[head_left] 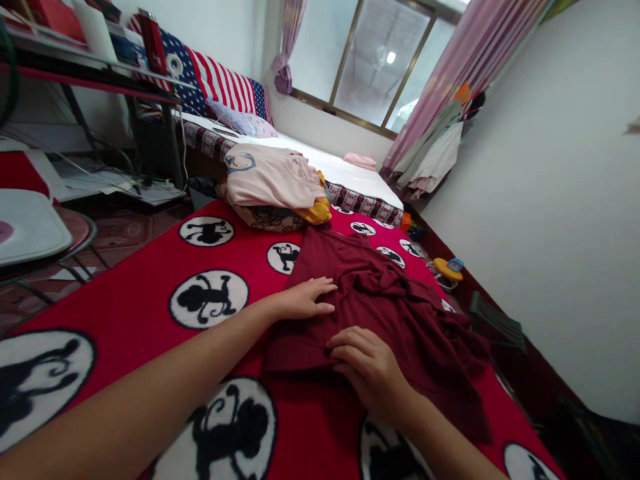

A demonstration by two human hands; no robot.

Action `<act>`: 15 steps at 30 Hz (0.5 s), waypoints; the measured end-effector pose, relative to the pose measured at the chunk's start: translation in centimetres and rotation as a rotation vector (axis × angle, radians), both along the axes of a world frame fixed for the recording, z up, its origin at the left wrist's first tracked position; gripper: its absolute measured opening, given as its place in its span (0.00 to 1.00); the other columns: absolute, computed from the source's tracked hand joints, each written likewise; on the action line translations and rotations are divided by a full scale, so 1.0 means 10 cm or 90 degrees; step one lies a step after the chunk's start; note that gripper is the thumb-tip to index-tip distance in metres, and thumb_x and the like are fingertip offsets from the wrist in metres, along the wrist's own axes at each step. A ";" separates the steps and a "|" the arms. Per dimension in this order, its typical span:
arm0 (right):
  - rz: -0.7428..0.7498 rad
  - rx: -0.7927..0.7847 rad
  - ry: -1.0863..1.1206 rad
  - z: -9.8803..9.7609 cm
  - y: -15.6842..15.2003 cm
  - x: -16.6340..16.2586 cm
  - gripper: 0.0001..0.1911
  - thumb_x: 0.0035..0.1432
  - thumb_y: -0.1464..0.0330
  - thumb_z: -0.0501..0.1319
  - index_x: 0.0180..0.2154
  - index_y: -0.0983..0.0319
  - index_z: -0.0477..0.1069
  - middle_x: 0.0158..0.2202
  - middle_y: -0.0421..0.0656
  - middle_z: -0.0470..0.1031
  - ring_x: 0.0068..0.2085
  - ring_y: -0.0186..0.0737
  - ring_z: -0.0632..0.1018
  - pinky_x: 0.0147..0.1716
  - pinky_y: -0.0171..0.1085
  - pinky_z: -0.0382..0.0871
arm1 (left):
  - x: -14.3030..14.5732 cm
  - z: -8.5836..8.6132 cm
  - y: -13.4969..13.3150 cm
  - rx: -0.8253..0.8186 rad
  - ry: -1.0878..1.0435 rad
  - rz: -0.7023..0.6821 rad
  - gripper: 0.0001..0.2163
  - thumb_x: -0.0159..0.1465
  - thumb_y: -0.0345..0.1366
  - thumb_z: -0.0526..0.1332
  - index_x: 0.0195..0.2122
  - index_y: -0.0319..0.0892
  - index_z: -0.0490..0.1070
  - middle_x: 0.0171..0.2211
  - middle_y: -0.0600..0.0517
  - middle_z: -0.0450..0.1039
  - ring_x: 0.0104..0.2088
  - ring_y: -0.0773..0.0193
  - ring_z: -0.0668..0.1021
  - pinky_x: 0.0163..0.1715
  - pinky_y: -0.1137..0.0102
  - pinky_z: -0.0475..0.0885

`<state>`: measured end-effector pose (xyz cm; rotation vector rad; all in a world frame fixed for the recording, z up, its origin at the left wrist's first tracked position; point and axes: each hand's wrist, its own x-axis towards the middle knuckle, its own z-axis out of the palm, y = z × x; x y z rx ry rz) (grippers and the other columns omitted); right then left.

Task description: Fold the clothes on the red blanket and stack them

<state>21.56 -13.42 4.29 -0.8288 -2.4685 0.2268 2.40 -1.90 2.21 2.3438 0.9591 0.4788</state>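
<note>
A dark maroon garment lies rumpled on a red blanket printed with black-and-white round figures. My left hand rests flat on the garment's left edge, fingers spread. My right hand presses down on the near fold of the same garment, fingers curled over the cloth. Beyond the garment sits a pile of folded clothes, pink on top with yellow and patterned pieces beneath.
A bed with a white sheet and a stars-and-stripes cover stands at the back under a window. A metal shelf and cables fill the left. Hanging clothes, a white wall and floor clutter lie on the right.
</note>
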 end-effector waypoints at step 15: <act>-0.647 0.018 -0.233 0.38 1.00 1.40 0.32 0.47 0.55 0.69 0.53 0.58 0.70 0.49 0.51 0.72 0.40 0.49 0.77 0.36 0.42 0.70 | 0.18 -0.32 -0.26 0.216 0.069 0.118 0.27 0.67 0.48 0.55 0.64 0.43 0.60 0.67 0.43 0.54 0.67 0.52 0.56 0.66 0.55 0.50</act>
